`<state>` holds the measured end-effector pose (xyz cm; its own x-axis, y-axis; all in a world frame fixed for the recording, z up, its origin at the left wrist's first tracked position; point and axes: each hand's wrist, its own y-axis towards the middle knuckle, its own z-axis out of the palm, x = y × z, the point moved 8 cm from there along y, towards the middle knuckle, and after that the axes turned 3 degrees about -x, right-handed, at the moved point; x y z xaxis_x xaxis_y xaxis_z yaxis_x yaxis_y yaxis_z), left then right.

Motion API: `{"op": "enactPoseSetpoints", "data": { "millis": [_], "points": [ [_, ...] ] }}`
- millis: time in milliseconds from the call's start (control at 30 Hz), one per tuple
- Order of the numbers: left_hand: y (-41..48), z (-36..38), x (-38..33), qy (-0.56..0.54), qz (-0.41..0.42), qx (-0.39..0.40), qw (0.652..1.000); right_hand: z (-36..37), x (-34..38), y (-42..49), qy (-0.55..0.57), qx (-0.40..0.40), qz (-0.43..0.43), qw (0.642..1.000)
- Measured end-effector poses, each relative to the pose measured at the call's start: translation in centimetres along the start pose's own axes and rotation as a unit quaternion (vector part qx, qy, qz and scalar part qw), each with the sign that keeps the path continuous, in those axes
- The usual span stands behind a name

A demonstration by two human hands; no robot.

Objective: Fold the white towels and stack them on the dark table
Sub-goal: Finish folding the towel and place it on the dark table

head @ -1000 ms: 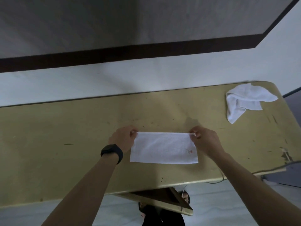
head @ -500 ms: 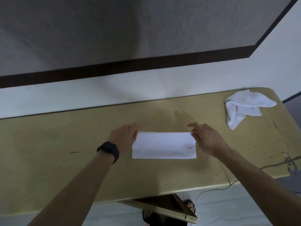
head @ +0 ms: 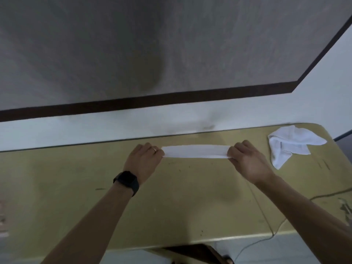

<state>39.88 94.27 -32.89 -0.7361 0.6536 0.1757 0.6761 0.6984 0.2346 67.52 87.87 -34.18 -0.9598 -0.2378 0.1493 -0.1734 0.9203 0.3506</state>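
A folded white towel [head: 195, 151] is stretched as a narrow strip between my two hands, lifted off the yellowish table [head: 57, 197]. My left hand [head: 144, 159], with a ring and a black watch on the wrist, pinches the towel's left end. The right end is gripped by my right hand [head: 247, 159]. A second white towel [head: 289, 145] lies crumpled at the table's far right corner. No dark table shows clearly in this view.
A thin cable [head: 266, 221] runs across the table's right side and drops over the front edge. A wooden frame [head: 192, 254] sticks out under the table's front edge. Behind the table is a white and grey wall with a dark band.
The towel lay flat on the table as a wider rectangle with my fingers at its far corners. Now both hands grip its ends and hold it raised, looking narrower.
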Motion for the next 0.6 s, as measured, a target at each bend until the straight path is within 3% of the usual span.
{"op": "enactPoseSetpoints", "data": {
  "millis": [200, 333, 600],
  "points": [
    [-9.3, 8.5, -5.1, -0.032, 0.008, 0.181, 0.983, 8.3, 3.1, -11.1, 0.034, 0.166, -0.022, 0.985],
    [-10.8, 8.7, -5.7, -0.070, -0.017, 0.173, 0.982, 8.1, 3.3, -11.9, 0.014, 0.178, -0.019, 0.984],
    [-11.0, 10.0, -4.6, -0.028, -0.038, 0.190, 0.981, 8.0, 3.9, -12.3, -0.026, 0.155, -0.047, 0.986]
  ]
}}
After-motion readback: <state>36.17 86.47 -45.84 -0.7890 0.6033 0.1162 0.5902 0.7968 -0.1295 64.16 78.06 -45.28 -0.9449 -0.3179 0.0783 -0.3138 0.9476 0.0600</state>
